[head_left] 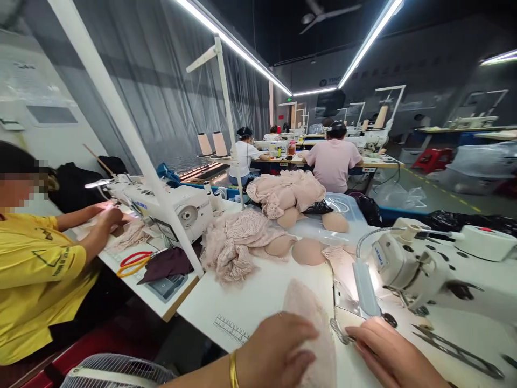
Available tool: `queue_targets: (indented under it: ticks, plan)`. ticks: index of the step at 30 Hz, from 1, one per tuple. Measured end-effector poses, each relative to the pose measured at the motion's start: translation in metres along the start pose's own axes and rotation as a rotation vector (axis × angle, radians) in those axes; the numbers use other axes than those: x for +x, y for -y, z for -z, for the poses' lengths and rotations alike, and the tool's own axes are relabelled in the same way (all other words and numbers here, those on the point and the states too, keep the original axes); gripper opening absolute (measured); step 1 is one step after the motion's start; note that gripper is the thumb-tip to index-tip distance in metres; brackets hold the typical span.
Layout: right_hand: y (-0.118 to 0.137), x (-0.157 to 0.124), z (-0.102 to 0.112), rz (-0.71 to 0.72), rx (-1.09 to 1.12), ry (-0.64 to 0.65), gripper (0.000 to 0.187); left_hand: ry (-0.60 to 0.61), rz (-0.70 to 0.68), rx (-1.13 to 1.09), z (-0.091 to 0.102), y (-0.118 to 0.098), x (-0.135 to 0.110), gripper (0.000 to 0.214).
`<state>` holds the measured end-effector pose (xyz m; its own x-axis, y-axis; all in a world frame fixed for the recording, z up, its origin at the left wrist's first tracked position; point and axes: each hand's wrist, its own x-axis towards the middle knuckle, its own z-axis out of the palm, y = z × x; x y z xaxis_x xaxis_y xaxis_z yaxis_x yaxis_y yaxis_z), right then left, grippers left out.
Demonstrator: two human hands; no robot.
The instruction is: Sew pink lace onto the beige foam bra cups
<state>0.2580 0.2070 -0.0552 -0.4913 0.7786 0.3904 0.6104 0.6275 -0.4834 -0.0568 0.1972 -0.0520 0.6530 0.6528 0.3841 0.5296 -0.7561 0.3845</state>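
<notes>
Your left hand [280, 345], with a gold bracelet [233, 371] at the wrist, is over the pale lace piece [309, 302], which lies on the desk [197, 310] in front of you. Its grip is spread, thumb and fingers parted; blur hides whether they touch the lace. Your right hand [398, 350] has its fingertips at a small metal loop [339, 331] just beside the lace piece; you cannot tell whether that grip pinches it.

Past your right hand stands your sewing machine [420, 269], its lamp [365, 288] lit, with a metal tool [460, 353] lying near it. A printed ruler [231, 327] is left of the lace piece. Farther back you have a lace heap [232, 248] with beige cups [309, 251] beside it, and a second heap [286, 188] on a clear bin [357, 210]. On your left, a co-worker in a yellow shirt [40, 280] works at another machine [177, 207], with red and orange scissors [135, 262] nearby.
</notes>
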Motion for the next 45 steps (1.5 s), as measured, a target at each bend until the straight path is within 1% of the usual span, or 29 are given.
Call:
queue_targets:
  ticks: [1,2,3,5,7,9,11,12,14,17,19,20,22,23,25,27,29,31,33,34,35,37,39,42,45]
  plan:
    - [0.014,0.005,0.002,-0.027,0.017,0.038,0.018,-0.092,0.102,-0.018,0.009,0.002,0.004,0.035]
    - [0.026,0.010,0.002,-0.080,0.036,0.046,0.021,-0.140,0.202,-0.014,0.017,0.007,0.011,0.035]
    - [0.034,0.015,0.001,-0.148,0.058,0.057,0.024,-0.136,0.307,-0.009,0.024,0.012,0.018,0.034]
    - [0.043,0.025,-0.008,-0.322,0.103,0.048,0.031,-0.064,0.490,-0.028,0.030,0.024,0.036,0.032]
    - [0.046,0.037,-0.021,-0.463,0.143,0.012,0.034,0.001,0.600,-0.086,0.027,0.030,0.052,0.026]
    - [0.047,0.049,-0.035,-0.500,0.170,-0.027,0.026,0.023,0.617,-0.162,0.021,0.031,0.062,0.019]
    - [0.050,0.056,-0.046,-0.481,0.204,-0.070,0.018,0.015,0.595,-0.257,0.016,0.028,0.065,0.019]
    - [0.052,0.056,-0.050,-0.471,0.227,-0.098,0.018,0.000,0.586,-0.318,0.014,0.026,0.065,0.019]
    - [0.058,0.053,-0.052,-0.467,0.284,-0.157,0.021,-0.032,0.571,-0.463,0.015,0.022,0.061,0.022]
    - [0.072,0.039,-0.050,-0.492,0.387,-0.223,0.029,-0.052,0.539,-0.692,0.018,0.013,0.052,0.037]
    - [0.084,0.032,-0.049,-0.513,0.478,-0.244,0.035,-0.078,0.510,-0.952,0.018,0.004,0.047,0.046]
    - [0.092,0.029,-0.049,-0.529,0.557,-0.257,0.038,-0.095,0.502,-1.110,0.017,0.000,0.044,0.048]
    - [0.106,0.027,-0.051,-0.573,0.796,-0.309,0.044,-0.120,0.493,-1.395,0.014,-0.007,0.040,0.049]
    - [0.113,0.026,-0.051,-0.593,0.931,-0.347,0.046,-0.119,0.488,-1.481,0.012,-0.010,0.038,0.050]
    - [0.126,0.026,-0.051,-0.618,1.174,-0.419,0.048,-0.098,0.462,-1.517,0.008,-0.012,0.035,0.053]
    - [0.134,0.026,-0.049,-0.629,1.284,-0.464,0.050,-0.069,0.415,-1.478,0.006,-0.012,0.031,0.057]
    - [0.139,0.024,-0.046,-0.651,1.304,-0.491,0.052,-0.048,0.376,-1.405,0.007,-0.010,0.028,0.059]
    - [0.139,0.022,-0.043,-0.678,1.269,-0.488,0.052,-0.049,0.360,-1.335,0.010,-0.007,0.024,0.060]
    - [0.133,0.021,-0.041,-0.690,1.216,-0.447,0.047,-0.049,0.370,-1.245,0.016,-0.004,0.023,0.058]
    - [0.128,0.020,-0.041,-0.690,1.181,-0.427,0.046,-0.035,0.372,-1.160,0.021,-0.001,0.025,0.053]
    - [0.121,0.021,-0.041,-0.688,1.135,-0.414,0.045,-0.010,0.366,-1.012,0.026,0.004,0.028,0.047]
    - [0.102,0.022,-0.042,-0.681,0.997,-0.407,0.048,0.039,0.348,-0.607,0.038,0.017,0.040,0.038]
    - [0.081,0.025,-0.043,-0.676,0.837,-0.392,0.049,0.035,0.350,-0.227,0.051,0.037,0.060,0.039]
    - [0.051,0.029,-0.046,-0.668,0.716,-0.356,0.044,-0.012,0.405,0.027,0.063,0.074,0.093,0.036]
    - [0.033,0.031,-0.049,-0.665,0.721,-0.343,0.040,0.024,0.450,0.204,0.062,0.104,0.117,0.024]
